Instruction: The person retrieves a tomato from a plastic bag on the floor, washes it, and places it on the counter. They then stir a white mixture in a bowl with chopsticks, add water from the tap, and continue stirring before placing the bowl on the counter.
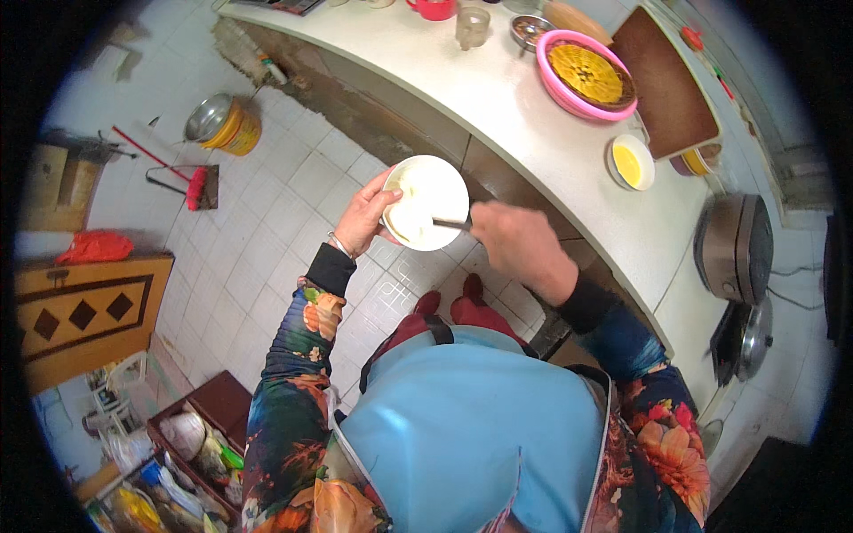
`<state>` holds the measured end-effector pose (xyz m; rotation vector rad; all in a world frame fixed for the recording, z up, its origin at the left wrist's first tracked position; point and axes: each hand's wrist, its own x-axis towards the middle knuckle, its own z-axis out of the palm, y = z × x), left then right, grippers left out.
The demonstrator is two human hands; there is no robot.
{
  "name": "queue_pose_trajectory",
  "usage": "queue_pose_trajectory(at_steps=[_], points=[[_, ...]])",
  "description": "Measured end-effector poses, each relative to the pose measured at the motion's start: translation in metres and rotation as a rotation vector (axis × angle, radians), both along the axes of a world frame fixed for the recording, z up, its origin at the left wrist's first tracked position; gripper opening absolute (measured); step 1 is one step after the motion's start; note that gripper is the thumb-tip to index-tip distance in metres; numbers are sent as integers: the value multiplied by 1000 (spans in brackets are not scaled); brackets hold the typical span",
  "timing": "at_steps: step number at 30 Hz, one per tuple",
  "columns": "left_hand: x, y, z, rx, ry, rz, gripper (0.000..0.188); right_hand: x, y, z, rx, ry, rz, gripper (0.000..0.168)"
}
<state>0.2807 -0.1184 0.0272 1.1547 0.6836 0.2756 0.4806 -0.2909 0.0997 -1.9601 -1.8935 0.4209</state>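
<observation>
A white bowl is held over the tiled floor by my left hand, its thumb over the rim and its fingers beneath. Pale, whitish contents lie in the bowl, too bright to make out. My right hand, blurred, is closed around dark chopsticks or a similar thin utensil, whose far end is inside the bowl. On the counter to the right stands a second white bowl with yellow liquid in it, perhaps beaten egg.
The curved white counter bears a pink basin with a woven yellow tray, a glass, a small metal bowl and a rice cooker or similar appliance. A bucket and a red broom are on the floor at left.
</observation>
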Motion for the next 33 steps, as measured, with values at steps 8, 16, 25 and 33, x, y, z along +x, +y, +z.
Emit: queue_pose_trajectory(at_steps=[8, 16, 25, 33], points=[[-9, -8, 22, 43, 72, 162, 60, 31, 23, 5, 35, -70, 322, 7], [-17, -25, 41, 109, 69, 286, 59, 29, 27, 16, 67, -87, 334, 10], [-48, -27, 44, -15, -79, 306, 63, -12, 25, 36, 112, -183, 313, 4], [-89, -18, 55, 16, -97, 217, 64, -40, 73, 85, 263, -535, 391, 11]])
